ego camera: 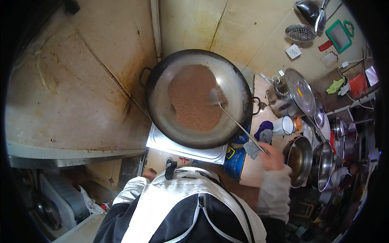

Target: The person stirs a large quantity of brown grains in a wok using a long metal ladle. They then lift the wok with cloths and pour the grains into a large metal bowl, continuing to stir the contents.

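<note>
A large two-handled wok point(164, 124) sits on a metal stove point(182, 148) in front of me. Spread across its bottom is a heap of brown, grainy material point(194, 100); I cannot tell exactly what it is. My right hand point(272, 158) grips the long handle of a metal ladle or wok spatula point(240, 123), at the right. The tool's blurred head rests in the right part of the grains. Low beside my body, my left hand point(149, 174) hangs near the stove's front left corner, apart from the wok; its fingers are mostly hidden.
Right of the wok, a table point(250, 176) holds a lidded steel stockpot point(279, 100), a white enamel mug point(282, 125), cloths point(251, 149) and a steel basin of liquid point(296, 161). Below stands a blue drum point(235, 165). A skimmer point(301, 32) hangs on the wall.
</note>
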`<state>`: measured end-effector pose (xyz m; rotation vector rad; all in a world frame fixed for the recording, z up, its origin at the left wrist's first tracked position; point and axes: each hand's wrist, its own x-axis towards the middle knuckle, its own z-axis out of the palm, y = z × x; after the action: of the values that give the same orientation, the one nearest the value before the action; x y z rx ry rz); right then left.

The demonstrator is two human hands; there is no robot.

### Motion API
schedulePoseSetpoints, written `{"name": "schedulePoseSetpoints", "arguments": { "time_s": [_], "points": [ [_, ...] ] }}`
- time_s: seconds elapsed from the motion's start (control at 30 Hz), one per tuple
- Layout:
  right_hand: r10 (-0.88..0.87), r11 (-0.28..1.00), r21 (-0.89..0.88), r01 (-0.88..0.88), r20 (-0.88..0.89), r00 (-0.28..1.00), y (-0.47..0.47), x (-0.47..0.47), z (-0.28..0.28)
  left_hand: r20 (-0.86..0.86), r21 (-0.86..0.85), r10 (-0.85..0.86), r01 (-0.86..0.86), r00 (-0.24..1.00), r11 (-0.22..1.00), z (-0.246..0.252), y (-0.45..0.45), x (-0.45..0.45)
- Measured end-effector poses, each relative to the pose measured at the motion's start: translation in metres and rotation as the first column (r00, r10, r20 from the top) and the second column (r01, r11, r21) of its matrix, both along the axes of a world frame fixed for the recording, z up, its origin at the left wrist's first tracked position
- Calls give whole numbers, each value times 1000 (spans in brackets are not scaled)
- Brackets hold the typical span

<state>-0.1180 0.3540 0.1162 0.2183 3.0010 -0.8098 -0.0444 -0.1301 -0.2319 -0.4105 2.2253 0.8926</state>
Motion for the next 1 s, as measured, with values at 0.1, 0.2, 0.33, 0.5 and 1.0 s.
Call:
{"name": "schedulePoseSetpoints", "arguments": {
  "time_s": [0.1,0.2,0.33,0.5,1.0],
  "points": [
    [3,996,90,-19,175,985,8,29,70,-36,27,-71,72,997,997,3,-7,9],
    [25,990,134,-38,95,995,15,28,47,-90,102,-33,43,995,994,56,8,2],
    [1,998,65,6,-96,995,-27,-32,-44,-11,-36,-210,210,978,977,7,-10,4],
    [-47,928,-373,5,-104,993,-80,-73,-120,-60,-24,-231,230,971,973,1,-13,0],
    [70,996,-45,-71,-13,997,-13,-21,-32,-59,75,-222,226,973,971,-5,-16,9]
  ]
}}
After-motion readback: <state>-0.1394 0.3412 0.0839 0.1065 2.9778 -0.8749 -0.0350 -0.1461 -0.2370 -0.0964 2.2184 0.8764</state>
